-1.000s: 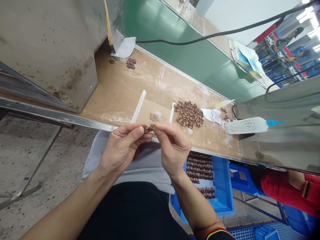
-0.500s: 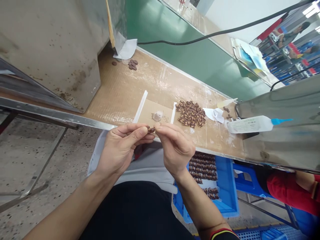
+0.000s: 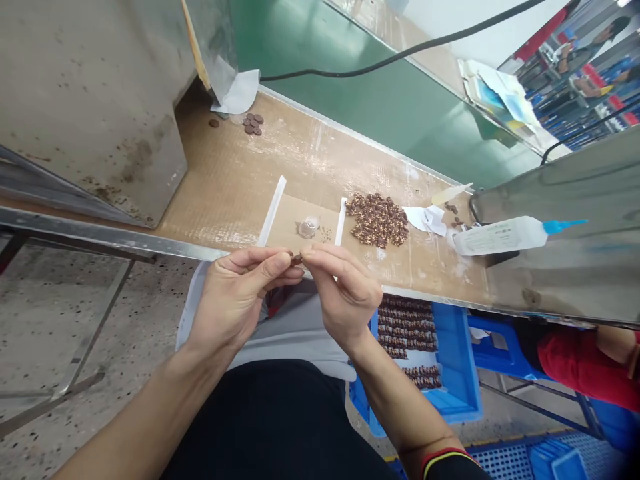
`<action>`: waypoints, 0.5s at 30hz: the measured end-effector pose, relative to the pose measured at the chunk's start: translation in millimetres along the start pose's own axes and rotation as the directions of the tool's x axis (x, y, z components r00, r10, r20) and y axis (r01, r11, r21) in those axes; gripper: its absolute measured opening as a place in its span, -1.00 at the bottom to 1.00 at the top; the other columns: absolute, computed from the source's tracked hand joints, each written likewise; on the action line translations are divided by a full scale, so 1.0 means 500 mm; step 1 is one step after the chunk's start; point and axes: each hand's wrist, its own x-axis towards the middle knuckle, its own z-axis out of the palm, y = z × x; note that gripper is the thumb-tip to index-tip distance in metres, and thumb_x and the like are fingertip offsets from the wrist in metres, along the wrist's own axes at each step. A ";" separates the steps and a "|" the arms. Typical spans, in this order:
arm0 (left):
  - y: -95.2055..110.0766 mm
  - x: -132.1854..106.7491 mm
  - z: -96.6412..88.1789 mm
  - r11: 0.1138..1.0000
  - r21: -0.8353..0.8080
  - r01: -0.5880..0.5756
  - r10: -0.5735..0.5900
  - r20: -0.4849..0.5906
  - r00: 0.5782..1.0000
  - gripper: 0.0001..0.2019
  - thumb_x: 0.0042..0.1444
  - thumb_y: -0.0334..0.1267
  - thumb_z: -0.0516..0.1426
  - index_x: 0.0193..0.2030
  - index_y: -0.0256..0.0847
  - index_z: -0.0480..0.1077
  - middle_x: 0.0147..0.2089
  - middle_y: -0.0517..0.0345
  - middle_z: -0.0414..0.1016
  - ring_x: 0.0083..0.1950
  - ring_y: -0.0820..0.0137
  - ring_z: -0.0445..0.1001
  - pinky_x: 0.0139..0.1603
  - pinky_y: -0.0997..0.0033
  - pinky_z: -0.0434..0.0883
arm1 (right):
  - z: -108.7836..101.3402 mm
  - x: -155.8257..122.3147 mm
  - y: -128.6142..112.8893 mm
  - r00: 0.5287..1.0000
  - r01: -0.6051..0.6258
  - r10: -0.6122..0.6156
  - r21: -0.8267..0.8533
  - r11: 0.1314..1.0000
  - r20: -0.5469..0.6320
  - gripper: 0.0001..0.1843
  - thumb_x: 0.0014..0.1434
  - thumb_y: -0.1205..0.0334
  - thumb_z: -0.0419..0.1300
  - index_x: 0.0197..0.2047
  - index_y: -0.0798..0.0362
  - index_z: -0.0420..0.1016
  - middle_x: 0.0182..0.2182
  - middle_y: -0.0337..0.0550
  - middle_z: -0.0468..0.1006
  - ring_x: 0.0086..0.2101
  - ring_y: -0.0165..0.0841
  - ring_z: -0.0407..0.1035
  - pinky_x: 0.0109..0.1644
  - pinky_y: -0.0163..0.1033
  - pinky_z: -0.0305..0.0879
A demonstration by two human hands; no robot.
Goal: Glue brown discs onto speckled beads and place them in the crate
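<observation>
My left hand point(image 3: 237, 297) and my right hand point(image 3: 345, 293) meet just in front of the bench edge, fingertips pinched together on a small brown part point(image 3: 296, 257) held between them. Most of the part is hidden by my fingers. Beyond my hands on the cardboard-covered bench point(image 3: 240, 180) lies a pile of small brown parts point(image 3: 377, 220), a small clear cap point(image 3: 309, 227) and two white strips point(image 3: 271, 211).
A stained metal housing point(image 3: 100, 100) stands at the left. A white bottle with a blue tip point(image 3: 505, 235) lies by a steel cover point(image 3: 565, 253) at the right. Brown discs point(image 3: 253, 123) lie far back. A blue crate point(image 3: 425, 360) of parts sits under the bench. A person's red sleeve point(image 3: 575, 363) shows at the right.
Both hands stay pinched on the small part at the bench edge. Only the view has shifted slightly.
</observation>
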 end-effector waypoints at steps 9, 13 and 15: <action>-0.028 0.005 0.024 0.991 0.129 -0.028 0.025 0.027 0.999 -0.80 0.18 -0.17 0.59 -0.13 -0.15 0.79 -0.21 0.09 0.83 -0.22 0.29 0.83 -0.04 0.41 0.79 | -0.023 -0.017 0.004 0.986 -0.157 0.159 0.047 0.986 -0.054 -0.74 0.49 0.42 0.42 0.06 -0.16 0.82 -0.04 -0.23 0.83 -0.05 -0.27 0.75 0.11 -0.12 0.75; -0.039 0.012 0.029 0.952 0.295 -0.074 0.049 0.091 0.995 -0.65 0.33 -0.01 0.49 0.11 -0.19 0.75 -0.04 -0.04 0.85 -0.15 0.17 0.85 0.00 0.24 0.80 | -0.091 -0.024 0.026 0.980 -0.191 0.185 -0.073 0.979 -0.079 -0.75 0.51 0.38 0.41 0.07 -0.19 0.81 -0.05 -0.25 0.83 -0.04 -0.26 0.74 0.14 -0.08 0.74; -0.043 0.018 0.028 0.912 0.376 -0.165 0.152 0.063 0.986 -0.62 0.40 0.01 0.43 0.12 -0.26 0.73 -0.02 -0.08 0.84 -0.13 0.12 0.85 0.04 0.13 0.80 | -0.159 -0.031 0.054 0.978 -0.201 0.180 -0.238 0.950 -0.107 -0.78 0.54 0.32 0.37 0.08 -0.19 0.81 -0.05 -0.23 0.83 -0.02 -0.22 0.74 0.19 -0.02 0.73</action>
